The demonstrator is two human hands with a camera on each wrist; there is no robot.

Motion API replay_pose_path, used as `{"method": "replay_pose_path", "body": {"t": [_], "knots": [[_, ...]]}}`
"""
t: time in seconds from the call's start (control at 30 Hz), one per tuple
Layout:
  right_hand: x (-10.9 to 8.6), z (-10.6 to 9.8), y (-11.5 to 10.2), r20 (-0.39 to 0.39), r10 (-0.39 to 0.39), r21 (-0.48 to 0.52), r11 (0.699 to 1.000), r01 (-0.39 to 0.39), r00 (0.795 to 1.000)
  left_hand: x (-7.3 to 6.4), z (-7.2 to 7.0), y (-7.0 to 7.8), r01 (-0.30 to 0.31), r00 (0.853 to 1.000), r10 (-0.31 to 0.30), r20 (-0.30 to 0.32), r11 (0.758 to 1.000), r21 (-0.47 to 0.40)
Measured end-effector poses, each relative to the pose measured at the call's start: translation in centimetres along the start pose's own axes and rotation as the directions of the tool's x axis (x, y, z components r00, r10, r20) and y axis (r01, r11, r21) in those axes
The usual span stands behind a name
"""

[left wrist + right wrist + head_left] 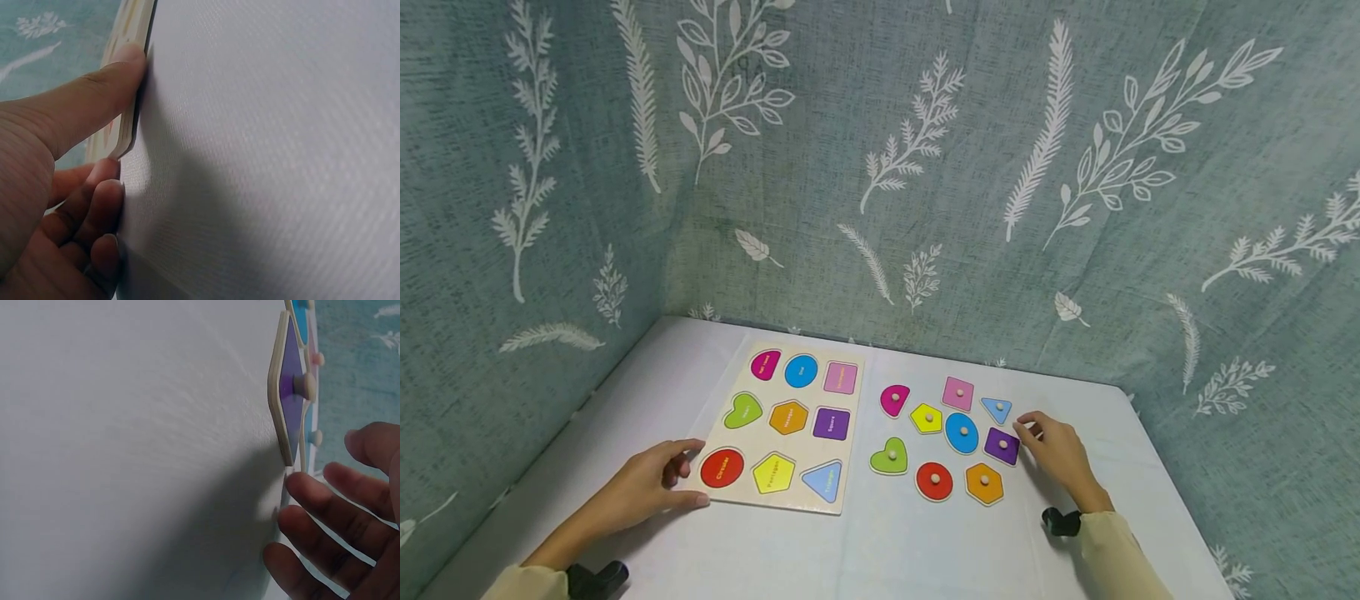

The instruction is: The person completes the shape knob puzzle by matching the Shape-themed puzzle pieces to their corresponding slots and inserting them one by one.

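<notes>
A: So what's the left hand (647, 479) doing?
B: It's got the near-left corner of the wooden board (756, 437) between thumb and bent fingers. Board's lying flat on the white table (760, 558).
A: And right of that?
B: Loose knobbed shapes: green heart (883, 465), red circle (934, 492), blue oval (958, 442), orange hexagon (984, 492), then purple square (1000, 454).
A: Right hand (1060, 450)?
B: Far right, just beside the purple square, fingers spread and loosely bent. Can't tell if a fingertip touches it, tbh.

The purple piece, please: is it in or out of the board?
Out: the purple piece lies on the table, apart from the board, near the right hand.
</notes>
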State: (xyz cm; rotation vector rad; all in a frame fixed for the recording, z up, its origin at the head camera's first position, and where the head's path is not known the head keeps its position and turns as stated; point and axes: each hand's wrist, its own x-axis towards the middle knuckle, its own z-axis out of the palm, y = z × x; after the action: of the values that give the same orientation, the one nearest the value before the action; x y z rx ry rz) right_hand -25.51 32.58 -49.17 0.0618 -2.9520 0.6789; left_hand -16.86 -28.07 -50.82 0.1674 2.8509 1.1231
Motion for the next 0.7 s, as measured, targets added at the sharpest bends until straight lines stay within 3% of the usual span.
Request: {"method": "replay_pose_path", "body": {"t": [0.17, 0.43, 0.7], "knots": [[1.1, 0.2, 0.3, -0.032, 0.0, 0.003, 1.0, 0.0, 0.999, 0.0, -0.1, -0.2, -0.004, 1.0, 0.004, 0.012, 1.0, -0.012], [2.7, 0.8, 0.4, -0.008, 0.052, 0.05, 0.997, -0.052, 0.999, -0.1, -0.4, -0.3, -0.016, 1.0, 0.016, 0.006, 1.0, -0.004], [3.9, 1.1, 0.6, -0.003, 0.072, 0.166, 0.984, -0.07, 0.997, 0.1, 0.1, -0.3, 0.019, 1.0, -0.019, -0.003, 1.0, -0.014]]}}
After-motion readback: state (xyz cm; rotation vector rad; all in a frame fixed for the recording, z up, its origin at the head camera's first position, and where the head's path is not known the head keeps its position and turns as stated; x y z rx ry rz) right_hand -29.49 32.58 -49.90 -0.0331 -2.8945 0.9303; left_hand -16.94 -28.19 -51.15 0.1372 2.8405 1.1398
